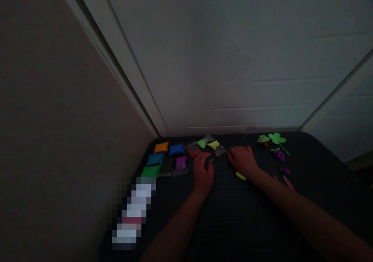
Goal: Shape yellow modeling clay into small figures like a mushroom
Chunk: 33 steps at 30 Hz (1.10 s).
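My left hand (203, 173) rests on the dark table, its thumb apart from its bent fingers. The fingertips lie beside a clear packet with red clay (193, 149), and I cannot tell whether they touch it. A tiny yellow bit (212, 159) is near that thumb. My right hand (242, 161) lies palm down on the table, its fingers slightly bent; what is under the palm is hidden. Just below this hand is a yellow strip of clay (240, 175). An opened packet with yellow clay (215, 145) lies between the two hands, farther back.
Orange (161, 147), blue (176, 149), teal (155, 159), green (150, 171) and purple (181, 163) clay packets lie left. On the right are a green clover shape (277, 138), purple grape-like clay (279, 155) and pink pieces (288, 182). A white panel (204, 79) stands behind.
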Available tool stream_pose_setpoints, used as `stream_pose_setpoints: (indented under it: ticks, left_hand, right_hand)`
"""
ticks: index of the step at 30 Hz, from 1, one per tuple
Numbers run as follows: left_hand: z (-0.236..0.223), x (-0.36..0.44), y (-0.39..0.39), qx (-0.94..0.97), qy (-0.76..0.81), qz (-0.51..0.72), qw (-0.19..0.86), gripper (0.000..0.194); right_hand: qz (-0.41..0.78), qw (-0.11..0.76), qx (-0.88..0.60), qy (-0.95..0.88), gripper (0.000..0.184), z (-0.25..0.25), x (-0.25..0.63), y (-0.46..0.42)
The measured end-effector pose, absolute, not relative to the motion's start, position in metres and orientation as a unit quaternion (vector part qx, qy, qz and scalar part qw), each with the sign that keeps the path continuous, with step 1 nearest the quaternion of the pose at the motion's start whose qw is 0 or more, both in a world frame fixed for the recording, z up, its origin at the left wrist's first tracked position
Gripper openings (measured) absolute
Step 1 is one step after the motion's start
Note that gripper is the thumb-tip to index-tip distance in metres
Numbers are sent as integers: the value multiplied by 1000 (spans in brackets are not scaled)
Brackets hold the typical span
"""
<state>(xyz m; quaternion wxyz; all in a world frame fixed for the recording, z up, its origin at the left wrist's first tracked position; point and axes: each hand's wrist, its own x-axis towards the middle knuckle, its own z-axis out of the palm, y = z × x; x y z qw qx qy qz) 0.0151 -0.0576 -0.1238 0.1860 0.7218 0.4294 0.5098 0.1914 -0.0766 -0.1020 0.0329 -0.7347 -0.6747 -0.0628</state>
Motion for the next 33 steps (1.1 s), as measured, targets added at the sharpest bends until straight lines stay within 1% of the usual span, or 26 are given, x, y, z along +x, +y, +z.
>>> stream_pose_setpoints:
  ticks: [4, 8, 11, 18, 24, 27, 30, 33]
  left_hand:
    - [-122, 16, -58, 719, 432, 510, 190, 20]
    - [-121, 16, -59, 719, 434, 508, 192, 21]
    - [-120, 16, -59, 719, 434, 508, 191, 21]
    - [-121, 16, -60, 721, 431, 509, 187, 21]
    - [-121, 16, -59, 721, 430, 511, 187, 21]
    - [-121, 15, -59, 721, 430, 510, 189, 21]
    - [-122, 15, -59, 721, 430, 509, 189, 21]
    - [-122, 15, -59, 720, 431, 510, 189, 22]
  right_hand:
    - [-62, 34, -719, -691, 34, -101, 182, -86]
    - [-55, 51, -692, -718, 24, -99, 165, -99]
    - [-47, 67, -675, -733, 27, -100, 153, -109]
    - [-31, 78, -652, -754, 23, -104, 142, -123]
    - [-51, 64, -681, -728, 27, -99, 157, -107]
    - [-67, 45, -699, -710, 26, -97, 171, -95]
    - [-79, 27, -715, -694, 34, -98, 183, -87]
    - [-88, 16, -727, -681, 34, -101, 194, -82]
